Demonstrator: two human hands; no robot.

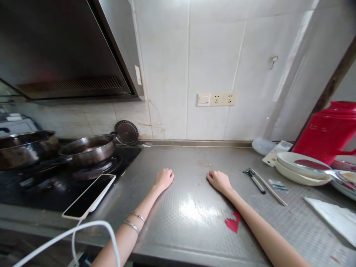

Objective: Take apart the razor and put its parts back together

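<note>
Right hand (219,180) of the person rests on the metal table (189,163), its fingers folded inward in a loose fist, and left hand (164,178) rests in the same manner, with a bare part of the table between the two. Nothing is seen to be held by either one, but the insides of the palms are hidden, so one cannot tell whether something small is there. Closest of the loose objects to the right fist is a razor (258,183), which lies on the table to its right, apart from it; the right hand is clearly the nearer one. Its long axis runs slantwise, with the head toward the wall and the fist, and the handle end toward the person and more to the right. Just beside it, a thin white stick (269,188) lies at a similar slant, and a small packet (278,185) is further right. Near the right forearm there is a red patch (233,222). On the left side, a phone (90,196) lies well apart from the left hand.
</note>
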